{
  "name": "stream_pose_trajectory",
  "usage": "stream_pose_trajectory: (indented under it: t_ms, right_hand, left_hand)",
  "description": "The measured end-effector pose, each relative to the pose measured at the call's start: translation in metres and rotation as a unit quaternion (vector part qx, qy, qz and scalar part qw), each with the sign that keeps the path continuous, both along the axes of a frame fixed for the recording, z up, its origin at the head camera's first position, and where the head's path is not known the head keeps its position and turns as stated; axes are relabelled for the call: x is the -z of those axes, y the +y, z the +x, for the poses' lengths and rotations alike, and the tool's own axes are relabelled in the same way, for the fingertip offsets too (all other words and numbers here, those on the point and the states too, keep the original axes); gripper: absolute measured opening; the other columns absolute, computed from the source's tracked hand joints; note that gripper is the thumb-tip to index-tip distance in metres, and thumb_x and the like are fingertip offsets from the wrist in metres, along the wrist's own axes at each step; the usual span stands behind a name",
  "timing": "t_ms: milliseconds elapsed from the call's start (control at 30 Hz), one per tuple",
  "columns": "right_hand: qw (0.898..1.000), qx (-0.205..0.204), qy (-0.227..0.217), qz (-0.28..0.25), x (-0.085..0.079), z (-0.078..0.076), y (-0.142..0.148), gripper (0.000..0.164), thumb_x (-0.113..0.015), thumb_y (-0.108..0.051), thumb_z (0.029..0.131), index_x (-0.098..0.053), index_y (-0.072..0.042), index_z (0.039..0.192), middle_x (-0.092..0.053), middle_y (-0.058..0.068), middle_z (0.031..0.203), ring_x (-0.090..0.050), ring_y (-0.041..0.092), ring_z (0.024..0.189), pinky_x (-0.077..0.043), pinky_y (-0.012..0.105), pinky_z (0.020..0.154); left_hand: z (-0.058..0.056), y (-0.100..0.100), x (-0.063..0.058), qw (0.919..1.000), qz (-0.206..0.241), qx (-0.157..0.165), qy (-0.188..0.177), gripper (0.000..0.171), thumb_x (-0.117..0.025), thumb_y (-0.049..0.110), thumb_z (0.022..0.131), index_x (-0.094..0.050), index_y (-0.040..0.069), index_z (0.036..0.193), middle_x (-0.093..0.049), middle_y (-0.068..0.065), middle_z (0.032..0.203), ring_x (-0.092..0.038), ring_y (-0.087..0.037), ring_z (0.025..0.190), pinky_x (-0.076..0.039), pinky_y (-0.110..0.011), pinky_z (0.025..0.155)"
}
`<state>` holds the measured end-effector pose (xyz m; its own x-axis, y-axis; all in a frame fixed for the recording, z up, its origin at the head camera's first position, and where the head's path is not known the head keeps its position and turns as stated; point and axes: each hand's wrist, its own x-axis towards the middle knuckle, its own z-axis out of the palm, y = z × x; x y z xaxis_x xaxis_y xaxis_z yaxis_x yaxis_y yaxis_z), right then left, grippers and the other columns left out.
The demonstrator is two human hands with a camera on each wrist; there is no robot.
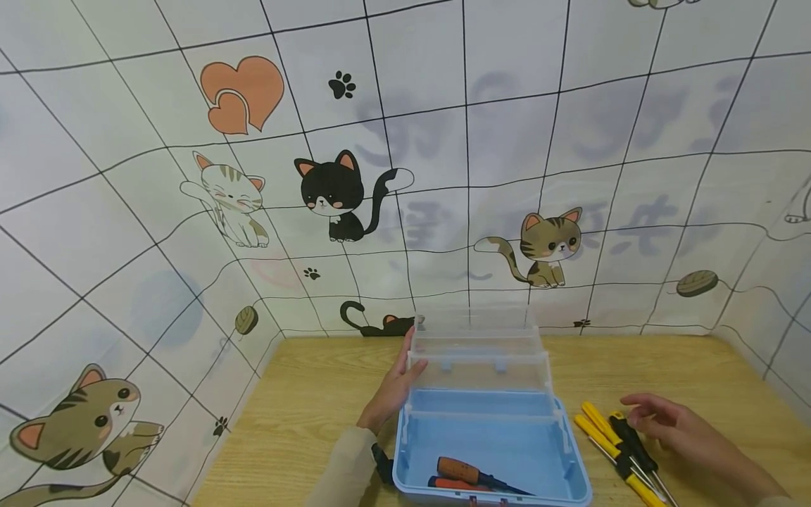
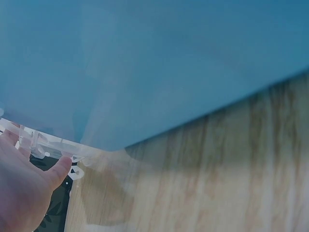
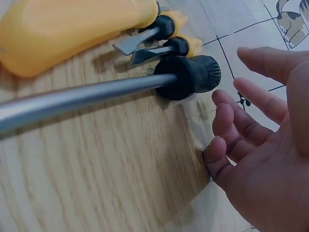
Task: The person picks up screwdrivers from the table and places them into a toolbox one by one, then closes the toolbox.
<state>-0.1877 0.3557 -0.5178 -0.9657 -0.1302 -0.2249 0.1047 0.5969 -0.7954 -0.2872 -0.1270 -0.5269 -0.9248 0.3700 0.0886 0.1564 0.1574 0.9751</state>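
Observation:
A blue plastic box (image 1: pixel 481 436) stands with its clear lid (image 1: pixel 478 373) raised at the back. My left hand (image 1: pixel 389 394) grips the lid's left edge, thumb in front and fingers behind it. Inside the box lie a screwdriver with a brown handle (image 1: pixel 457 468) and a red-handled tool (image 1: pixel 450 483), partly covered. Right of the box, several screwdrivers lie bunched on the table, some with yellow handles (image 1: pixel 595 426) and one with a black handle (image 1: pixel 633 440). Beside that black handle my right hand (image 1: pixel 674 426) hovers, fingers loosely bent and holding nothing; the right wrist view shows a gap between them.
The box and screwdrivers rest on a wood-grain table (image 1: pixel 317 408). A white wall covering (image 1: pixel 437 162) with black grid lines and cartoon cats rises behind the table and along both sides. Under my left forearm, a dark object (image 1: pixel 382 465) sits against the box's left side.

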Motion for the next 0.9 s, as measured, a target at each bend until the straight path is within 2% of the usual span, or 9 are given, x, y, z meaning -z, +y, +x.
stream_pose_trajectory:
  t_ms: [200,333,467,600,767,900]
  right_hand:
    - [1.000,-0.023,-0.012,0.005,0.007,-0.001,0.003,0.055,-0.060,-0.026,0.099,-0.044,0.006,0.140,-0.063,0.012,0.114,-0.054,0.008,0.087,-0.049,0.026,0.068]
    - [0.999,-0.040,-0.017,-0.011,0.014,-0.001,0.007,0.057,-0.061,-0.025,0.098,-0.043,0.009,0.139,-0.060,0.021,0.123,-0.055,0.003,0.090,-0.051,0.022,0.074]
    - [0.997,-0.069,0.001,-0.037,0.017,0.000,0.010,0.055,-0.061,-0.020,0.098,-0.042,0.013,0.138,-0.055,0.030,0.128,-0.056,0.000,0.089,-0.052,0.019,0.076]
    - [0.996,-0.077,0.007,-0.049,0.020,0.001,0.012,0.056,-0.062,-0.019,0.097,-0.041,0.014,0.137,-0.056,0.029,0.126,-0.057,-0.002,0.088,-0.052,0.018,0.076]
    - [0.996,-0.075,0.010,-0.051,0.022,0.002,0.012,0.055,-0.063,-0.020,0.097,-0.043,0.014,0.136,-0.057,0.028,0.126,-0.056,-0.001,0.088,-0.052,0.020,0.075]
    - [0.996,-0.075,0.008,-0.054,0.022,0.002,0.012,0.056,-0.063,-0.020,0.097,-0.042,0.015,0.136,-0.058,0.023,0.124,-0.056,0.001,0.087,-0.052,0.021,0.074]
  left_hand:
    - [-0.001,0.000,0.001,1.0000,-0.007,-0.005,-0.004,0.065,-0.047,0.046,0.103,-0.005,0.061,0.150,0.001,0.009,0.167,-0.004,-0.030,0.153,-0.013,-0.069,0.114]
    - [-0.001,0.000,0.002,0.9999,-0.009,-0.007,-0.009,0.066,-0.048,0.049,0.102,-0.005,0.061,0.150,0.000,0.011,0.166,-0.004,-0.029,0.153,-0.013,-0.069,0.115]
    - [-0.001,-0.001,0.001,0.9999,-0.003,-0.006,-0.010,0.066,-0.048,0.049,0.102,-0.005,0.060,0.150,-0.001,0.009,0.167,-0.007,-0.031,0.152,-0.019,-0.068,0.113]
    - [-0.001,-0.001,0.000,1.0000,0.004,0.000,-0.009,0.066,-0.047,0.047,0.103,-0.005,0.059,0.151,-0.002,0.006,0.167,-0.009,-0.033,0.152,-0.023,-0.068,0.112]
    - [-0.001,-0.001,0.001,1.0000,0.004,0.000,-0.008,0.066,-0.048,0.047,0.102,-0.005,0.060,0.151,0.000,0.011,0.166,-0.004,-0.028,0.153,-0.015,-0.067,0.115]
    - [-0.001,0.000,0.001,0.9998,0.014,0.005,-0.015,0.067,-0.049,0.045,0.102,-0.005,0.061,0.150,-0.001,0.012,0.166,-0.004,-0.027,0.153,-0.015,-0.067,0.115]
